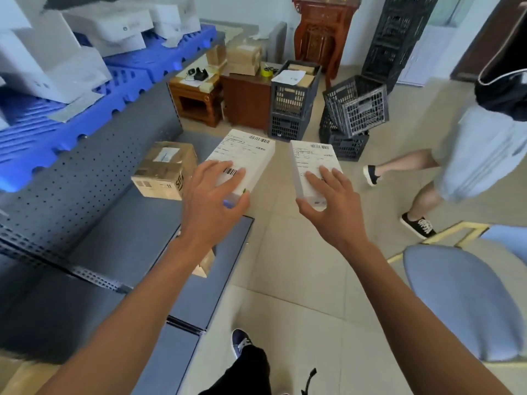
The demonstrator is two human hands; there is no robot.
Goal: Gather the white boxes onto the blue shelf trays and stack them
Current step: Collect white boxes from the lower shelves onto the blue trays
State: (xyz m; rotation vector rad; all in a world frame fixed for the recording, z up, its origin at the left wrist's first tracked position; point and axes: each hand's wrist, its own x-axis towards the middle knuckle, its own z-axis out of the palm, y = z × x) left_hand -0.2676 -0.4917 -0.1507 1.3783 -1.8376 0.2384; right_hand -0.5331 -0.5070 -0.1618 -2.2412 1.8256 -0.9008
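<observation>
I hold two flat white boxes with printed labels out in front of me, above the tiled floor. My left hand (212,195) grips the near end of the left box (245,155), fingers on top and thumb at its edge. My right hand (328,198) grips the near end of the right box (312,161) the same way. The blue shelf trays (137,78) lie at the upper left, on top of a grey shelf. Several white boxes (60,72) are piled on them.
A brown cardboard box (164,169) sits on the grey perforated shelf (94,178) below the trays. Dark plastic crates (355,105) and wooden cabinets (245,98) stand ahead. Another person (470,155) stands at the right. A blue chair seat (462,303) is at my lower right.
</observation>
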